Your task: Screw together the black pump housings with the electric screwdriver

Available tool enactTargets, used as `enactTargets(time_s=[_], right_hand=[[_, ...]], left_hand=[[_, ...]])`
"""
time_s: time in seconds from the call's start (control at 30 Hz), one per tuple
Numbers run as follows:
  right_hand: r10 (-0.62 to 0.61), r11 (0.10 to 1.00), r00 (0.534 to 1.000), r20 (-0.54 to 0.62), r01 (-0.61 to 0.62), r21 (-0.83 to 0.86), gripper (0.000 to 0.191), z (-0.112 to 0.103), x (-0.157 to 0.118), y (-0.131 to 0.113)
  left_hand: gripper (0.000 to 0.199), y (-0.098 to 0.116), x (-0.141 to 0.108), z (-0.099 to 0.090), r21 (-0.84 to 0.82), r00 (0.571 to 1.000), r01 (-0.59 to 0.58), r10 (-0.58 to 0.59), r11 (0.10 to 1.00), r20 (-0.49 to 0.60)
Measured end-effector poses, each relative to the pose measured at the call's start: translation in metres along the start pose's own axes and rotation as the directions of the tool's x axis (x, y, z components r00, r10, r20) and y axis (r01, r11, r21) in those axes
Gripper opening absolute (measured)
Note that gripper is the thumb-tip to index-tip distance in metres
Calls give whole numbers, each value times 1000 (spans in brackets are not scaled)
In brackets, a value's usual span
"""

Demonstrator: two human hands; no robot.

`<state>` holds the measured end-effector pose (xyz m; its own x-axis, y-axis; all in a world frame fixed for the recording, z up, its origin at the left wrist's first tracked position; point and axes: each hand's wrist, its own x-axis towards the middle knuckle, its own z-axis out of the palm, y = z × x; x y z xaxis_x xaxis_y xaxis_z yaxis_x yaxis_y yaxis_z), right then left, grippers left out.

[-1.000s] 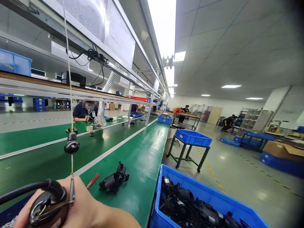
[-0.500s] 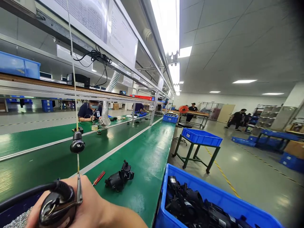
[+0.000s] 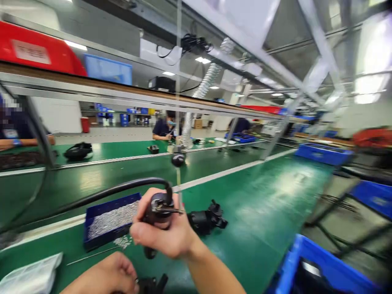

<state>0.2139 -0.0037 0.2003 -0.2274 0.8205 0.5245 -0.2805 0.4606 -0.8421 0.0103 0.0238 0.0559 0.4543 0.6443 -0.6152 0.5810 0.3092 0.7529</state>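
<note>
Your right hand [image 3: 173, 239] is wrapped around a black, rounded handheld tool [image 3: 158, 210] with a thick black cable, thumb and fingers closed on its body; it is held above the green tabletop [image 3: 260, 212], below a pale hanging cord [image 3: 179, 175]. Your left hand [image 3: 112, 273] is low in view, fingers curled beside a dark plastic piece [image 3: 153, 284] cut off by the bottom edge — you seem to be touching it, but whether you grip it I cannot tell.

Just beyond your hands sits a shallow, dark blue rectangular tray [image 3: 99, 243], holding a layer of tiny silvery metal pieces [image 3: 113, 218]. A few loose pale bits [image 3: 123, 241] lie on the green surface beside its near corner, and a thin metal rod [image 3: 92, 256] lies in front of it. To your left is a shiny, translucent plastic packet [image 3: 32, 275]; its contents are unclear.

Right of your tool, a black moulded plastic assembly [image 3: 208, 219] lies on its side on the tabletop. At the lower right, a bright blue plastic bin [image 3: 288, 267] holds black parts [image 3: 312, 281], one with a white label. Farther along the table stands another blue crate [image 3: 324, 155] — what is in it is too blurred to name. On the shelf, a red plastic bin [image 3: 33, 49] stands near a light blue, see-through bin [image 3: 108, 69].
</note>
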Motion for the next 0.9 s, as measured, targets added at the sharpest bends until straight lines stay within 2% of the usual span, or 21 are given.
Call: enactTargets(time_s=[0.1,0.2,0.3,0.43,0.57,0.7,0.77,0.9], right_hand=[[-34,999,999,-8,34,4,28,-3,-7,8],[-107,992,994,-32,109,69,21,-1,-10,24],[-134,977,989,-55,141,163,17,2,-9,35],[-79,981,997,-18,81,178,16,2,-4,43],[-7,988,1000,9,6,154,19,0,1,50],[58,986,998,26,-61,154,19,1,2,53],[70,983,997,41,-76,168,20,2,1,54],[58,976,997,57,-68,206,20,7,-2,60]], left_hand=[[37,2,10,-10,-45,995,-5,9,999,101],[33,4,11,-23,-101,998,-16,22,995,58],[37,2,6,-26,-113,999,-53,53,992,-2],[37,1,-2,-20,-63,996,-80,78,995,-38],[38,5,-4,-19,-57,997,-73,74,996,7],[44,3,-1,-22,-73,999,-9,13,997,47],[44,1,1,-22,-96,996,16,-7,995,90],[42,1,-3,-22,-140,990,-11,30,990,136]])
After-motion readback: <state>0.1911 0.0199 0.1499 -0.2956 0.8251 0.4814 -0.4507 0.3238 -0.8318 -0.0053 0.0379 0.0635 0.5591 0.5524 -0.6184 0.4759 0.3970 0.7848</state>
